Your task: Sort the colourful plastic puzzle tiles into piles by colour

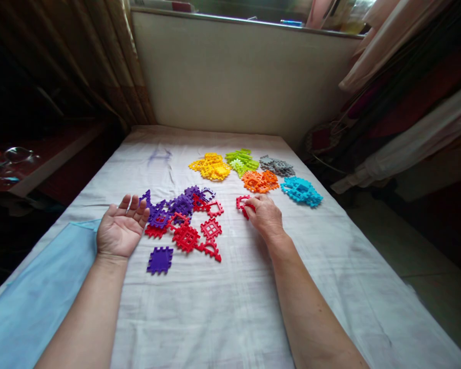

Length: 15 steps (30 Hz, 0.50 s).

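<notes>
Pale wall point(246, 77) closes off the far side of what my feed shows, with a white sheet point(200, 318) spread before it, giving the bright pieces a plain ground. Light-blue cloth point(42, 287) lies along the left edge. Next in size comes a mixed heap of purple pieces point(180, 205) and red pieces point(186, 237), overlapping in the left hand's reach. That left hand point(123, 228) is palm up, fingers loosely spread and empty, beside the purple; I can't tell whether they touch. My right hand point(267, 215) leans forward, fingers pinching. Beyond sit yellow point(211, 168), green point(244, 161), grey point(277, 166), orange point(260, 181) and blue point(301, 192) piles, each one colour, presumably so they stay distinct. One purple square point(160, 260) lies flat, nearer me. Smallest is the red frame point(238, 203) at the right fingertips, probably gripped by its edge because the middle is open.
</notes>
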Each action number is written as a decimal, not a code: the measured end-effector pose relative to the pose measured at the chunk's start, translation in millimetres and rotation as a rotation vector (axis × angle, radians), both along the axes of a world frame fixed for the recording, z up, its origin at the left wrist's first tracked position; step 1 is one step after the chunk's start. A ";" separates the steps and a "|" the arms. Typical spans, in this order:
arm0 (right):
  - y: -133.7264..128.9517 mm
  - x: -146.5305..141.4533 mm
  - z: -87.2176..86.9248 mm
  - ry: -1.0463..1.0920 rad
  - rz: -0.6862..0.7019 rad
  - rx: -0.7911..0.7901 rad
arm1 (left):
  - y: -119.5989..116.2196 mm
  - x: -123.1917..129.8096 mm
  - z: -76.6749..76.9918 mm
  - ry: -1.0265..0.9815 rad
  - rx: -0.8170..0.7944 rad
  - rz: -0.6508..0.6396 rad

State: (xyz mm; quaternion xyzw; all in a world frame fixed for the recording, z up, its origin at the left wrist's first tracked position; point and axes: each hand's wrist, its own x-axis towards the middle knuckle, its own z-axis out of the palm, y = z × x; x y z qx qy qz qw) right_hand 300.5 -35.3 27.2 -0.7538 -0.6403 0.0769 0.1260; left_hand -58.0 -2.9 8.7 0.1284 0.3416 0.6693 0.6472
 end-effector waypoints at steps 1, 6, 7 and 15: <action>0.2 0.4 -0.6 0.003 -0.002 0.005 | 0.0 0.0 0.0 -0.002 -0.001 0.001; 0.6 -0.1 -1.0 0.000 -0.023 0.030 | -0.5 2.4 3.0 -0.006 -0.015 0.019; 0.4 -1.8 -0.1 -0.001 -0.023 0.040 | -0.6 2.7 3.3 -0.007 -0.016 0.018; -7.0 -35.1 14.9 0.064 0.192 -0.082 | 0.4 -0.7 -1.3 -0.006 0.013 0.008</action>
